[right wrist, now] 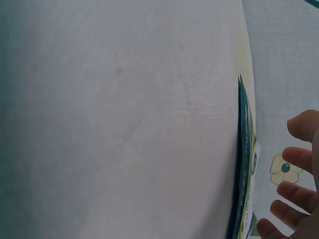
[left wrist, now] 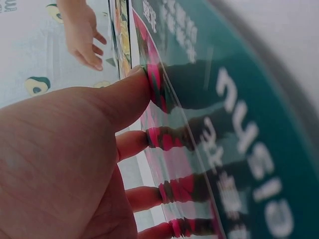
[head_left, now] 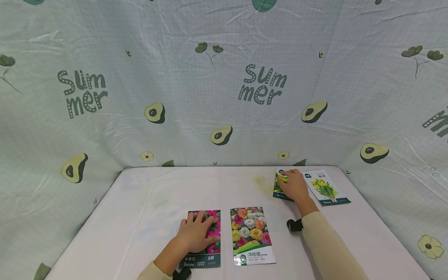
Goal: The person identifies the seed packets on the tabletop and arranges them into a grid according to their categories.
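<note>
My left hand [head_left: 196, 234] rests with spread fingers on a seed packet with pink flowers and a dark green lower band [head_left: 199, 261]; the left wrist view shows the fingertips [left wrist: 130, 144] touching its glossy face. At the back right, my right hand [head_left: 294, 186] is over a seed packet with yellow flowers [head_left: 279, 190], covering part of it. In the right wrist view its fingers [right wrist: 294, 191] are loosely spread, apart from the packet [right wrist: 244, 164], with nothing held. Between the hands lies a seed packet with many-coloured roses-like blooms [head_left: 250, 235].
Another seed packet with a yellow bouquet [head_left: 325, 187] lies beside the right hand, near the right edge of the white table [head_left: 157, 194]. A patterned cloth [head_left: 189, 85] hangs behind the table. Dark wrist devices [head_left: 294, 225] sit on both wrists.
</note>
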Motion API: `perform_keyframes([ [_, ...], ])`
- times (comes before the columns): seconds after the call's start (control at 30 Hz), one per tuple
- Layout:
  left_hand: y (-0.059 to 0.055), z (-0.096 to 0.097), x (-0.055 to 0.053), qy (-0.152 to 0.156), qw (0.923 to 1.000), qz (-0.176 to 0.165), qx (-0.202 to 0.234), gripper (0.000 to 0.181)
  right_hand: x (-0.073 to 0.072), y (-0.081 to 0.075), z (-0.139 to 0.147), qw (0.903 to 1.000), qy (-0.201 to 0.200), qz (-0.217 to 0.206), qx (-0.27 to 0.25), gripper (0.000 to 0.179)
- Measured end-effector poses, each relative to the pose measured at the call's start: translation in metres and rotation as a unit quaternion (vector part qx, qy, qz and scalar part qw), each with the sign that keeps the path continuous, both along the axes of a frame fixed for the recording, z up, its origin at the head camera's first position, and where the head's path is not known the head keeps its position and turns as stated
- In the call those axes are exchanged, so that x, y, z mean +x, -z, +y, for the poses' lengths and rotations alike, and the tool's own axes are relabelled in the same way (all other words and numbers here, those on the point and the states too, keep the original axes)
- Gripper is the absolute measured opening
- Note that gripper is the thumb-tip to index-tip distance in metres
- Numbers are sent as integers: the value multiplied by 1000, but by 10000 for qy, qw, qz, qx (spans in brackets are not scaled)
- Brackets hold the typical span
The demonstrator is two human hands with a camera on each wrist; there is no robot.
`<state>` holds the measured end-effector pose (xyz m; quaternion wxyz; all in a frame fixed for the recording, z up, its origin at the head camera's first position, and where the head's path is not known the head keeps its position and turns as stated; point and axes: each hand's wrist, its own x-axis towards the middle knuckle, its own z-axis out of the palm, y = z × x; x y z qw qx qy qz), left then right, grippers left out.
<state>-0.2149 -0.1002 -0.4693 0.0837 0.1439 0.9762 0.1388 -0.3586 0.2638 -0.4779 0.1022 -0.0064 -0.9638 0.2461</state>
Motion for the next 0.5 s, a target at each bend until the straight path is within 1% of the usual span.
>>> perform_keyframes([
  [0.23,-1,0,0,-19,10000,-8,-14,64,-8,4,4,9991,41,-326,267,49],
  [0.5,0,0,-1,-18,10000,-45,-11,64,-13,3,7,9975,-6,-575,421,52],
])
